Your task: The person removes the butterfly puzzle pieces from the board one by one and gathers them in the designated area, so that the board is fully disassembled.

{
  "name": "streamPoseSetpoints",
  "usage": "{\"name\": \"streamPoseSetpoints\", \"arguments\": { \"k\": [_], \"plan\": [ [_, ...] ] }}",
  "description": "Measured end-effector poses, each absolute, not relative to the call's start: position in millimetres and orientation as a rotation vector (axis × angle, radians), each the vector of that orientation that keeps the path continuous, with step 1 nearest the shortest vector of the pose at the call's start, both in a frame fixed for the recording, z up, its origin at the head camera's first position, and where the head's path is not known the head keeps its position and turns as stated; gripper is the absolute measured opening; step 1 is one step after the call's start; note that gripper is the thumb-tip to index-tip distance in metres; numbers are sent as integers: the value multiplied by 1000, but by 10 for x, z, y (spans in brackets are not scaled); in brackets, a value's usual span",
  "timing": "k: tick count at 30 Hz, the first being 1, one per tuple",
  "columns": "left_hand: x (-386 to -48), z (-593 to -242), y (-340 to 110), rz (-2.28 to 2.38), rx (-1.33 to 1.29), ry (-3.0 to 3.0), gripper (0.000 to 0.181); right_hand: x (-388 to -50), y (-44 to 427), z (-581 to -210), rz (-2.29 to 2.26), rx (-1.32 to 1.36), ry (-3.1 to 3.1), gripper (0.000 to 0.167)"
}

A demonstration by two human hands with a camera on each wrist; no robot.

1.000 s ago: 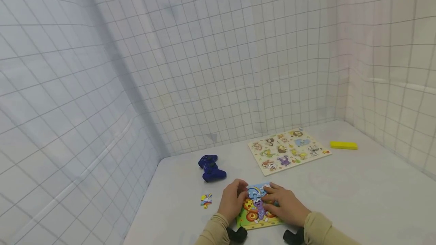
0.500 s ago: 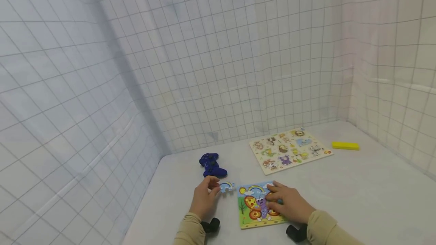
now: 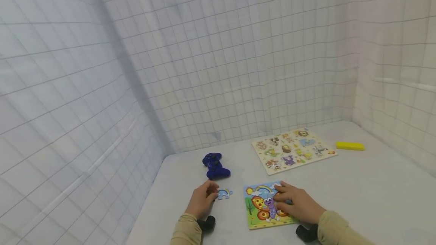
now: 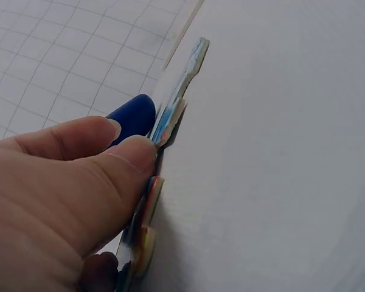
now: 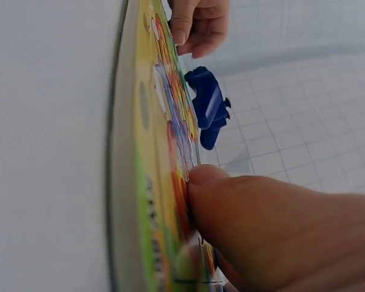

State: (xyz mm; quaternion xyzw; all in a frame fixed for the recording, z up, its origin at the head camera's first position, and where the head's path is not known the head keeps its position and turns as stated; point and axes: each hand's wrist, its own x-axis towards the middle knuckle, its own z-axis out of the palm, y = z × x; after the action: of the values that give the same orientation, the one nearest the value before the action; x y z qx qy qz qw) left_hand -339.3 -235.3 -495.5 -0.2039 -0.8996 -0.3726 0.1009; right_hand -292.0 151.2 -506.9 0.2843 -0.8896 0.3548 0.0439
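Note:
The left hand (image 3: 201,200) pinches the edge of a light-blue rainbow puzzle piece (image 3: 223,194) at the table surface. In the left wrist view, the thumb of the left hand (image 4: 67,188) touches this piece (image 4: 167,125), and a red and yellow piece edge (image 4: 147,243) shows beneath the hand. On the square butterfly puzzle board (image 3: 259,223), the right hand (image 3: 301,204) rests with its fingers spread over the right side. In the right wrist view, the thumb of the right hand (image 5: 280,225) lies against the board face (image 5: 170,121).
A dark blue game controller (image 3: 215,166) lies just behind the left hand. Farther back is a wooden animal puzzle board (image 3: 287,159), with a yellow block (image 3: 349,146) to its right. Gridded white curtains (image 3: 238,55) enclose the back and sides of the table.
The left hand has moved left, away from the butterfly board, carrying the rainbow piece down beside the controller. The loose piece seen at the left is now covered. The right hand stays on the board.

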Motion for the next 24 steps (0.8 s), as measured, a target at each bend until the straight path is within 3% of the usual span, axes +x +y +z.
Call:
{"name": "streamPoseSetpoints", "arguments": {
  "k": [8,24],
  "plan": [
    [-3442,-4910,-2341,-1004,-603,-2694,16,-2876,1703,-5069,1112,844,-2702,39],
    [-3432,-4917,-2316,-901,-625,-2704,16,-2897,1649,-5060,1108,854,-2701,34]
  ]
}}
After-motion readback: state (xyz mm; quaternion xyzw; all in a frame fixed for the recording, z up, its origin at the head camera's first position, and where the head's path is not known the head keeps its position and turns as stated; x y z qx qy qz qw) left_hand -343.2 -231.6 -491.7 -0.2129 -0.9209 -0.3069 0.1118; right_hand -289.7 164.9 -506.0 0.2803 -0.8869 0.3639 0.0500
